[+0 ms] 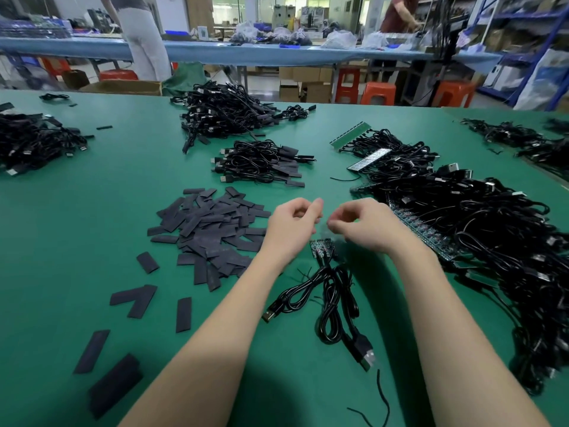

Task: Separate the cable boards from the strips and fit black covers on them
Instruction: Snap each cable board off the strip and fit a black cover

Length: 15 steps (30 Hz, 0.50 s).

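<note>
A small piece of two cable boards (321,248) lies on the green table (92,229), its black USB cables (331,303) trailing toward me. My left hand (292,224) hovers just above and left of it with loosely curled fingers that hold nothing. My right hand (368,224) hovers above and right of it. Its fingertips are drawn together and blurred, so a hold cannot be made out. A heap of flat black covers (212,229) lies to the left. Long board strips with cables (431,238) are piled on the right.
Piles of covered cables (261,163) and bundled cables (221,112) lie further back, with another pile at far left (34,143). Loose covers (135,298) are scattered near the front left. Behind the table are orange stools, boxes, a long bench and people standing.
</note>
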{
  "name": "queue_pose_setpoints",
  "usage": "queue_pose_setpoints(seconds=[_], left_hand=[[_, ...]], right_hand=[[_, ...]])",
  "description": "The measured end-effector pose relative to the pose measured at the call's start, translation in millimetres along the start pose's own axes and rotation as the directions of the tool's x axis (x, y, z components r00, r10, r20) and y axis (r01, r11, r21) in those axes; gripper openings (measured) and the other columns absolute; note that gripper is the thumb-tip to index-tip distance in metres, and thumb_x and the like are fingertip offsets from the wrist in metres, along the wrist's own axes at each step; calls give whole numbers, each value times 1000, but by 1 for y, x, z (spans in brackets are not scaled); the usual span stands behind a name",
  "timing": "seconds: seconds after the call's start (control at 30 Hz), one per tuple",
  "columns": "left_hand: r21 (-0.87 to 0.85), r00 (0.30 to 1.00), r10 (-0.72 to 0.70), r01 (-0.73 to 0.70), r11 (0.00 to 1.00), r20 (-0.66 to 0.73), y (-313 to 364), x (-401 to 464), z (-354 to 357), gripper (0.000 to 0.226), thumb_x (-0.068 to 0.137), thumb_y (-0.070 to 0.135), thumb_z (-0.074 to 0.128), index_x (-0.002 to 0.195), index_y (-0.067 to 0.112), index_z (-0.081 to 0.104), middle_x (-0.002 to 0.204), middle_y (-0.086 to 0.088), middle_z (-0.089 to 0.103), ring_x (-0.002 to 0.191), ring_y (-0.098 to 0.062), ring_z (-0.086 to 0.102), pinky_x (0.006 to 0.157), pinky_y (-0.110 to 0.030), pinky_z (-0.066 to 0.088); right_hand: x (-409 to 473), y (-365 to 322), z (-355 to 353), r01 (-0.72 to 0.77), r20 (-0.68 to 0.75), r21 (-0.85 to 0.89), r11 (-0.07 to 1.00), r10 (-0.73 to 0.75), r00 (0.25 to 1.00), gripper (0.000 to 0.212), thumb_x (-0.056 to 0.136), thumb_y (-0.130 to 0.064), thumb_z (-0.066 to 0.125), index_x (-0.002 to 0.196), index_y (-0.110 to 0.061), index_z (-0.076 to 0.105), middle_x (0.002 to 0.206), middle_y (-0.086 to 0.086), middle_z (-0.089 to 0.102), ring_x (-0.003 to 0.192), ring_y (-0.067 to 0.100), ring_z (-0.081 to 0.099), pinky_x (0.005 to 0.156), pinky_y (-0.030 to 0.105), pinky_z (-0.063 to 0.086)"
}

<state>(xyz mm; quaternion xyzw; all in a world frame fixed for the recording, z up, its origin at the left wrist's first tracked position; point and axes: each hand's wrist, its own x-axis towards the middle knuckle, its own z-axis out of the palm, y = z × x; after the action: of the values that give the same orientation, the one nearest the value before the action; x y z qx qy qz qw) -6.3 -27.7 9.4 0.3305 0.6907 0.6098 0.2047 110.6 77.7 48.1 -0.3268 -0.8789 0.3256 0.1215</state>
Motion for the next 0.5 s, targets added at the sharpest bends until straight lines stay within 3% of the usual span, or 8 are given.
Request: queue_pose_setpoints(seconds=[0.07,0.23,0.3,0.4,0.5], left_hand=[[-41,1000,-8,7,999,-15,-2,0,-1,32,99,37,60,75,16,66,58,14,62,53,-4,54,63,-25,44],[-56,1000,-3,2,998,-12,-3,1,-1,30,98,35,61,74,17,66,58,10,61,55,-5,54,63,-26,44],[-47,1000,-3,3,999,-10,-3,1,-1,28,97,34,62,75,18,66,59,9,62,56,-5,54,65,-28,46],[-46,1000,-16,16,999,3,-1,2,0,21,96,31,64,80,18,66,68,6,63,60,-6,57,70,-29,49],[-47,996,-26,30,998,81,5,1,-1,14,94,31,69,93,18,65,93,-3,70,78,-11,65,81,-28,53]], right_hand=[[-4,-4,-9,13,163,-226,974,25,986,9,84,-35,77,92,-30,76,88,-13,73,80,2,63,65,13,41],[-10,-11,-17,-17,321,-253,967,101,942,36,76,-42,85,106,-29,70,102,-7,71,90,12,66,81,25,49],[-11,-10,-16,-25,343,-202,979,94,935,40,73,-39,88,105,-25,69,102,-4,71,88,15,67,83,28,50],[-12,-4,-16,-47,328,-62,997,65,942,37,72,-28,90,98,-21,64,92,-4,73,75,14,63,74,29,50],[-14,3,-14,-104,336,249,963,15,942,28,80,-8,83,96,-14,61,73,-5,68,67,12,60,63,23,49]])
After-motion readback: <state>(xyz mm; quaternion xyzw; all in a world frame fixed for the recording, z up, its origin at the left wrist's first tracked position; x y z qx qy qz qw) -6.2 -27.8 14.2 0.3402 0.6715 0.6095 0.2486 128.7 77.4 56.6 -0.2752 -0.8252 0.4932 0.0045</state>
